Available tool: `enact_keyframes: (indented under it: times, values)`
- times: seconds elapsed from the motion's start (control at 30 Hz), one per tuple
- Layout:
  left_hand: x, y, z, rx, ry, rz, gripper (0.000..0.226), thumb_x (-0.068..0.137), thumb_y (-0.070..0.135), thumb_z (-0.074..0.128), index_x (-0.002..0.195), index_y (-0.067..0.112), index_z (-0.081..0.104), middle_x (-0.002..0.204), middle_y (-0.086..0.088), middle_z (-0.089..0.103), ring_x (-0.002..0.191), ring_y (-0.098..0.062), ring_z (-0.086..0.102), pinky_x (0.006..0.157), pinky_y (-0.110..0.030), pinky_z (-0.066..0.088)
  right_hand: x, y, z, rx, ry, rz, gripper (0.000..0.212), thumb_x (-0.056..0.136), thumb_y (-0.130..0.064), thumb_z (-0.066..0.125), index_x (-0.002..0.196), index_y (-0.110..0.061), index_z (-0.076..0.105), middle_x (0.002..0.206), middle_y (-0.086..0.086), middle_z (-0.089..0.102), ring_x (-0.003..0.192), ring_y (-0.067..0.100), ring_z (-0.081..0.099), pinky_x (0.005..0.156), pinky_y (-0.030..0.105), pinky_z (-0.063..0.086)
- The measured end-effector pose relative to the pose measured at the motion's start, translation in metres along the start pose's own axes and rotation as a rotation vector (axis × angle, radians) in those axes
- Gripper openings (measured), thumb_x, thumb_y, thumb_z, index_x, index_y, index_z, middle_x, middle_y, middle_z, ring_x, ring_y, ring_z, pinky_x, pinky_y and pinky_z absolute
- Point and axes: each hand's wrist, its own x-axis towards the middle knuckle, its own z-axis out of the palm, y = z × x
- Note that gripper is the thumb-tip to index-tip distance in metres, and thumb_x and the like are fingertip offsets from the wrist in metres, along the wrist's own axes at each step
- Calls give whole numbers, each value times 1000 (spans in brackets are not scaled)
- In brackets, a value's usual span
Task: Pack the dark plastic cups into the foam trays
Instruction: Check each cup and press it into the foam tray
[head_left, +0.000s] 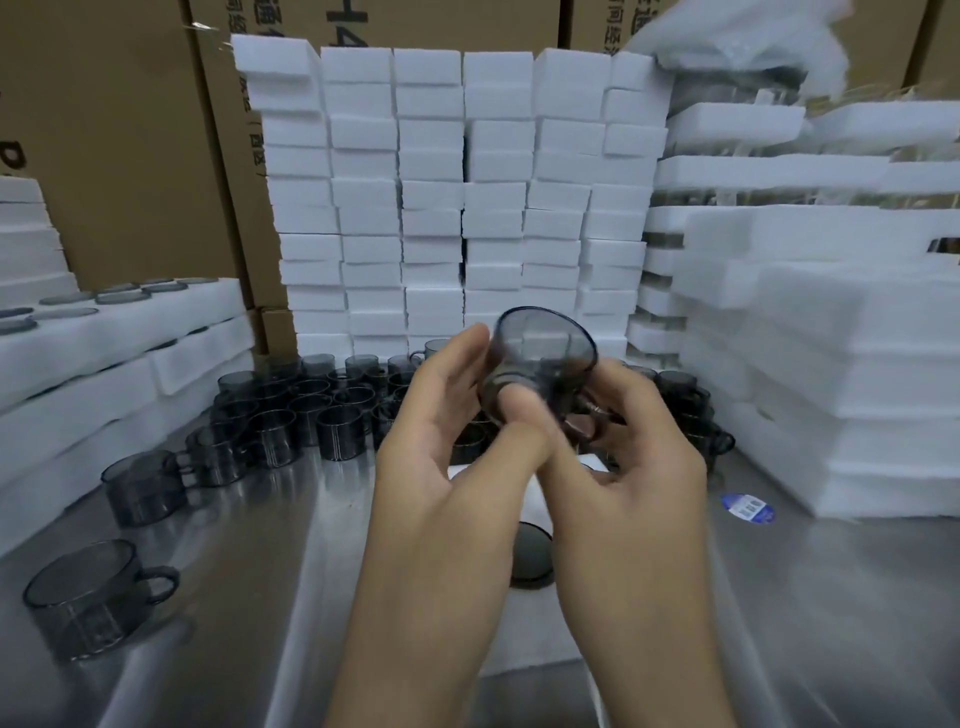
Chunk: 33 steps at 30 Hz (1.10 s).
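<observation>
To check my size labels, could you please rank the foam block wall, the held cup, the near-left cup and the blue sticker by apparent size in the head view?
1. foam block wall
2. near-left cup and held cup: these look alike and differ in nearness, so they are unranked
3. blue sticker

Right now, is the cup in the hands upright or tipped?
Tipped. The cup has its rim steeply slanted, not level; left hand and right hand hold it.

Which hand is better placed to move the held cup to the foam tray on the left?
Probably the left hand: it grips the cup and sits nearer that foam tray; the right hand would cross over.
</observation>
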Motion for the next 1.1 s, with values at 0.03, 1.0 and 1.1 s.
enact_keyframes:
  times: [0.03,1.0,1.1]
  values:
    - [-5,0,1,-24,8,1,54,91,0,68,138,27,66,133,13,74,127,-5,65,102,-25,51,1,-1,1,48,44,79,35,85,-60,79,102,-28,77,97,-6,79,80,12,73,71,30,56]
    - [-39,-1,-18,517,84,232,37,96,44,68,128,63,61,119,36,69,113,9,67,92,-26,52,10,-17,-30,197,89,180,13,104,-44,62,107,-36,73,97,0,82,78,22,81,61,31,58]
    - [-41,-3,-36,834,17,-48,52,87,67,63,134,75,43,131,47,47,128,12,46,102,-31,42,12,-22,-43,108,124,52,11,104,-36,66,113,-43,69,91,-4,82,78,20,80,61,31,58]
